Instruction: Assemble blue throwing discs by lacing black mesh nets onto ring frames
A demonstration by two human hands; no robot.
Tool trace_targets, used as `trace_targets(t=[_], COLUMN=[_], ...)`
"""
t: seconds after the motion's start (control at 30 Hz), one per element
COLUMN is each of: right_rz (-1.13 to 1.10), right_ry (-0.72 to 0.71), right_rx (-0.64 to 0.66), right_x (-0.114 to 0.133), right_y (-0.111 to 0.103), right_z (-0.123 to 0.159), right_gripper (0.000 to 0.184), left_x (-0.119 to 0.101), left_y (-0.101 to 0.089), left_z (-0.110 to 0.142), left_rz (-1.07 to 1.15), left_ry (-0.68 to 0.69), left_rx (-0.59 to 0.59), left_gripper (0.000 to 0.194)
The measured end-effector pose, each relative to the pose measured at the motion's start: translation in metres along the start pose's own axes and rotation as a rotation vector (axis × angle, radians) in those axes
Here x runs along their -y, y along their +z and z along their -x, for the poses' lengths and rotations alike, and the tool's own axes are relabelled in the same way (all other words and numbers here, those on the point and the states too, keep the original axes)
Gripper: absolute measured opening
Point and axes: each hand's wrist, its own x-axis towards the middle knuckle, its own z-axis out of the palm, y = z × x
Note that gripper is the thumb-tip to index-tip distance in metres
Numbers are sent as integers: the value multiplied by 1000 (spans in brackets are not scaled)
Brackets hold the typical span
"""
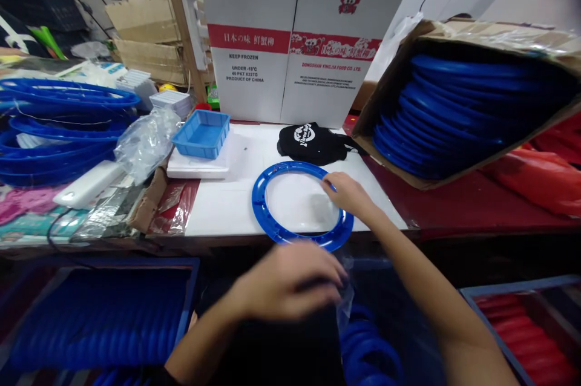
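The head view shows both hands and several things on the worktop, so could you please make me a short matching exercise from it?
Things
1. light-blue tray
2. left hand
3. black cloth item
4. right hand

Places and states
A. touching the rim of the flat blue ring
B. in front of the printed white cardboard, bearing white print
C. on a white slab
D. blurred, on the ring's side nearest the camera

Right pairs: 1-C, 2-D, 3-B, 4-A
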Motion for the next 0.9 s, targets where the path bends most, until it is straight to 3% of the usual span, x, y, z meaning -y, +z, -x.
trace_targets(t=[0.03, 0.07, 0.1, 0.13, 0.17, 0.23, 0.33, 0.47, 0.63, 0.77, 0.83, 0.9], right_rz=[15, 30, 44, 56, 67, 82, 84, 104, 324, 370, 344, 302], right_ry=[-42, -76, -101, -115, -120, -112, -101, -125, -310, -458, -504, -481], right_rx=[12, 27, 42, 54, 64, 77, 94, 30, -266, -550, -669, -709], right_x=[11, 22, 31, 38, 43, 49, 50, 54, 64, 69, 71, 69], right_y=[5, 10, 15, 20, 23, 26, 19, 0, -9, -13, -21, -29], right_z=[-2, -5, -7, -9, -11, -13, -10, 8, 34, 46, 56, 71], right_gripper=[30, 31, 33, 33, 32, 27, 27, 28, 34, 31, 28, 28], left_x=[13, 27, 41, 54, 66, 85, 97, 96, 96, 91, 88, 84], left_y=[-30, -58, -82, -101, -115, -127, -115, -81, -32, 5, 14, 15], left_z=[-7, -12, -14, -14, -12, -3, 9, 13, 6, -1, -5, -9], left_rz=[-87, -331, -572, -755, -862, -926, -960, -1098, -1150, -1165, -1190, -1223], left_ry=[-12, -3, -6, -14, -15, -16, -51, -158, -230, -330, -363, -360], left_rx=[-166, -406, -569, -638, -628, -527, -481, -577, -689, -741, -725, -696], left_gripper=[28, 25, 21, 20, 20, 20, 22, 28, 29, 29, 27, 23])
